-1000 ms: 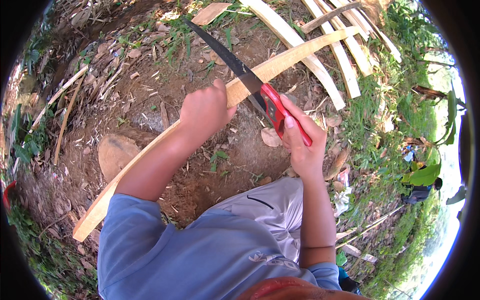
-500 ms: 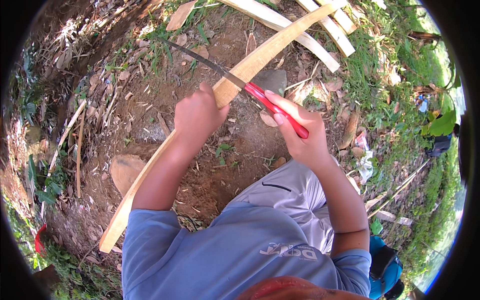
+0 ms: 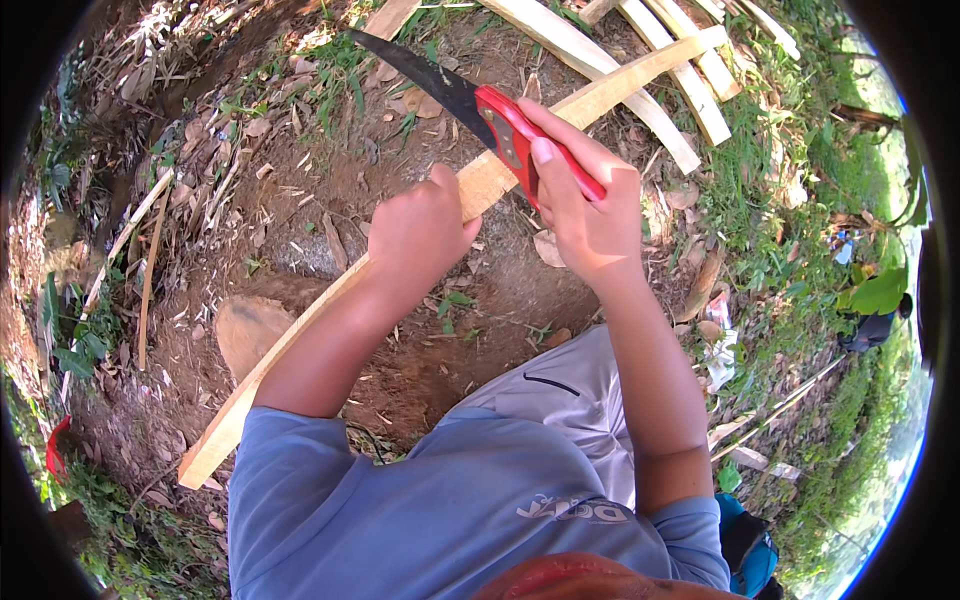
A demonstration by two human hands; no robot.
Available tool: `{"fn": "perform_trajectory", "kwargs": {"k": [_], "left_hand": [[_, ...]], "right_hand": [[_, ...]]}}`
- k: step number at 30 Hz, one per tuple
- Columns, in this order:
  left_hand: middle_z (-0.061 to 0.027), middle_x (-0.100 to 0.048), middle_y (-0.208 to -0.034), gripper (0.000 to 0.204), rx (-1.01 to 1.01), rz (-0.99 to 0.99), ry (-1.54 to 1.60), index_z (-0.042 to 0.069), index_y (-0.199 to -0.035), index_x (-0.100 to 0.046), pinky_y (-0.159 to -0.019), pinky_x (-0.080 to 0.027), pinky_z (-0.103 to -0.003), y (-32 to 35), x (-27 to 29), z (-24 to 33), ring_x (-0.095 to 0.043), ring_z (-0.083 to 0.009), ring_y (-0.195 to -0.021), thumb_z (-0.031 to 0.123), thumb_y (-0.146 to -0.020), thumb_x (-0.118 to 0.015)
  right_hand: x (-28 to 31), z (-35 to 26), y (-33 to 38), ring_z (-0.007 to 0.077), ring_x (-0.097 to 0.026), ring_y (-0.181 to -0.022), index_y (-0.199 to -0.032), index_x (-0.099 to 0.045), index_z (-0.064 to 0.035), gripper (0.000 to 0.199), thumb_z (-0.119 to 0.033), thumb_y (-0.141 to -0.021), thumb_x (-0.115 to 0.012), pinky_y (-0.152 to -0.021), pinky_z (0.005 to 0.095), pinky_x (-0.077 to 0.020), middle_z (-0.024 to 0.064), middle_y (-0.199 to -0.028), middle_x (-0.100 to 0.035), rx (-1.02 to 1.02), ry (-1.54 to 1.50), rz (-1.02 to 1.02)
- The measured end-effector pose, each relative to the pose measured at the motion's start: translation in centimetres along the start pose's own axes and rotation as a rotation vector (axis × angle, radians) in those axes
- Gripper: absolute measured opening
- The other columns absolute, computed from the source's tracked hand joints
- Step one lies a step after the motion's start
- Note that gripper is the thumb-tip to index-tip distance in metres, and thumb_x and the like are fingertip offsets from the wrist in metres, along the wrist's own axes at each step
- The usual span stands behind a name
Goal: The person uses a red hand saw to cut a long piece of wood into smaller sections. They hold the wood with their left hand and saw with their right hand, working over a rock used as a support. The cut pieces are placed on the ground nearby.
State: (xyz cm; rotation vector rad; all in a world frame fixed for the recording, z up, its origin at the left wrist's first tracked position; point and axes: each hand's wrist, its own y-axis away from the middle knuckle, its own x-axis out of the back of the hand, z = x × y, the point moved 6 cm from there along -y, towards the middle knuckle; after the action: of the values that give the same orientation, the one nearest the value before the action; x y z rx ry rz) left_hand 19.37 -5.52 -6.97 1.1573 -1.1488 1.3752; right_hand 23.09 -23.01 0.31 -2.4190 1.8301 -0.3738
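A long pale wooden slat [image 3: 240, 410] runs diagonally from the lower left, passing by my left forearm, to the upper right. My left hand [image 3: 415, 235] is closed around it near its middle, knuckles up. In my right hand [image 3: 592, 215] is a pruning saw [image 3: 512, 135] with a red handle and a dark curved blade. Its blade points to the upper left, its flat side showing, and its handle end lies over the slat just beyond my left hand. Whether the blade touches the wood I cannot tell.
Several more pale slats [image 3: 640, 115] lie on the ground at the top right. A cut log end [image 3: 250, 335] stands beside the held slat. Around are brown soil, dry leaves and grass. A teal and black bag [image 3: 748, 550] sits at the lower right.
The saw has turned from edge-on to flat side showing, and its handle has moved up and left, over the slat. My left hand keeps its grip on the slat.
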Motion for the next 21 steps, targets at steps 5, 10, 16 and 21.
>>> {"fn": "perform_trajectory", "kwargs": {"k": [5,10,16,21], "left_hand": [[-0.0146,-0.076,-0.076,0.055,-0.043,0.031,0.066,0.003,-0.104,-0.057,-0.059,-0.064,-0.045,0.0,0.0,-0.2,-0.079,-0.0342,-0.069,0.046,-0.087,-0.087],[-0.0146,-0.076,-0.076,0.054,-0.049,0.034,0.076,0.002,-0.104,-0.058,-0.06,-0.065,-0.045,0.2,0.4,-0.3,-0.079,-0.0343,-0.069,0.044,-0.088,-0.088],[-0.0147,-0.076,-0.077,0.054,-0.034,0.006,0.08,0.002,-0.103,-0.059,-0.061,-0.065,-0.045,0.1,0.6,-0.3,-0.08,-0.0347,-0.07,0.044,-0.088,-0.088],[-0.015,-0.076,-0.077,0.054,-0.033,0.001,0.06,0.002,-0.101,-0.06,-0.061,-0.065,-0.045,0.0,0.3,-0.2,-0.08,-0.0347,-0.071,0.047,-0.088,-0.087]], "right_hand": [[-3.0,2.1,-1.9,0.0113,-0.073,-0.097,-0.141,-0.073,-0.0012,0.035,-0.015,-0.11,-0.068,-0.086,0.0287,-0.0591,0.0117,-0.115,-0.081,0.08,-0.046,-0.01],[-3.0,2.9,-1.7,0.0093,-0.072,-0.096,-0.14,-0.074,-0.0016,0.034,-0.017,-0.11,-0.069,-0.085,0.0278,-0.0583,0.01,-0.114,-0.081,0.071,-0.008,0.022],[-1.3,3.5,-0.3,0.0074,-0.069,-0.092,-0.141,-0.075,-0.0046,0.033,-0.016,-0.111,-0.067,-0.081,0.0256,-0.0564,0.0092,-0.114,-0.081,0.016,-0.002,0.017],[0.8,2.5,3.2,0.0067,-0.066,-0.088,-0.143,-0.073,-0.0047,0.034,-0.014,-0.112,-0.066,-0.076,0.0246,-0.0542,0.0079,-0.113,-0.08,0.038,0.094,-0.001]]}}
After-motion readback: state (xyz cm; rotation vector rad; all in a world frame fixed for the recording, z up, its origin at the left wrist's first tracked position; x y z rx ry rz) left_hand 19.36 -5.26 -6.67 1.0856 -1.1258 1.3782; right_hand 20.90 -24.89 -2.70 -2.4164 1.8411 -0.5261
